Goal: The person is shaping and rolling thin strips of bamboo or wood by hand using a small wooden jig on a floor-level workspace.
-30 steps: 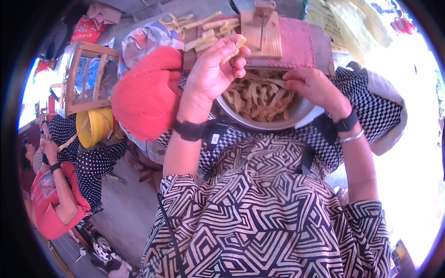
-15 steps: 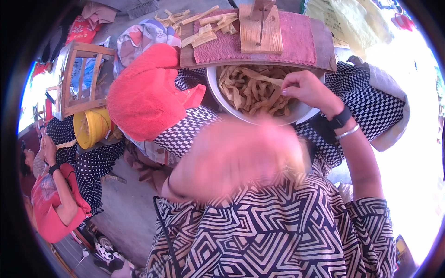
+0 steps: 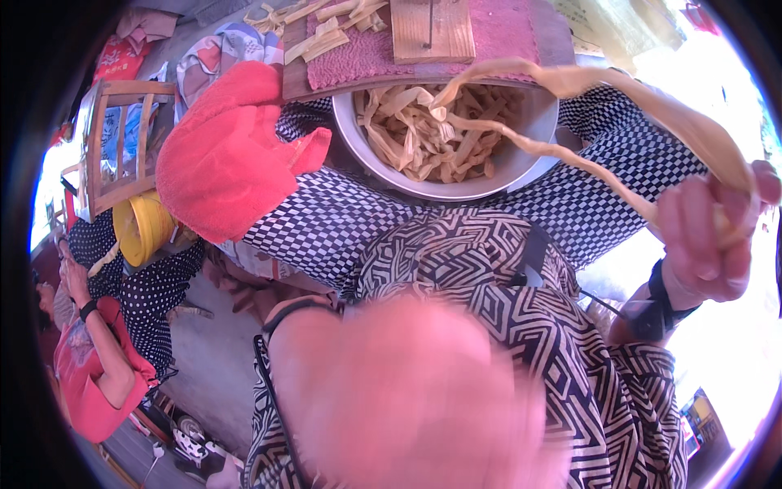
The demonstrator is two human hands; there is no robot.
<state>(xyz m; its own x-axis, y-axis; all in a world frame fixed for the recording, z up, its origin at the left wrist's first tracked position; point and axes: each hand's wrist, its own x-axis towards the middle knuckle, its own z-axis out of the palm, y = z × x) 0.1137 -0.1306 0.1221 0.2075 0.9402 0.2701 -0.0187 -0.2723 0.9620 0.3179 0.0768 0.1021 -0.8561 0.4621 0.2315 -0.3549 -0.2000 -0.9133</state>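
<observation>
My right hand (image 3: 705, 232), out at the far right, is closed round a long, limp, pale tan strip (image 3: 570, 79). The strip arches back over the metal bowl (image 3: 346, 151) and loops down again to the hand. More strips of the same kind (image 3: 456, 159) lie heaped in the bowl, which rests between checkered trouser legs. My left hand (image 3: 415, 399) is large and smeared by motion in front of my patterned top; its fingers cannot be made out, nor whether anything is in them.
Beyond the bowl, a board (image 3: 562, 41) with a pink cloth (image 3: 505, 33) carries a wooden block (image 3: 432, 37) with a metal spike, and cut pieces (image 3: 326, 39). A red towel (image 3: 228, 147) covers one knee. At left are a wooden stool (image 3: 122, 147), a yellow bucket (image 3: 138, 228) and a seated person (image 3: 102, 350).
My right hand has swung from the bowl to the far right, drawing the strip out in a loop. My left hand has come lower and nearer. The view has shifted a little.
</observation>
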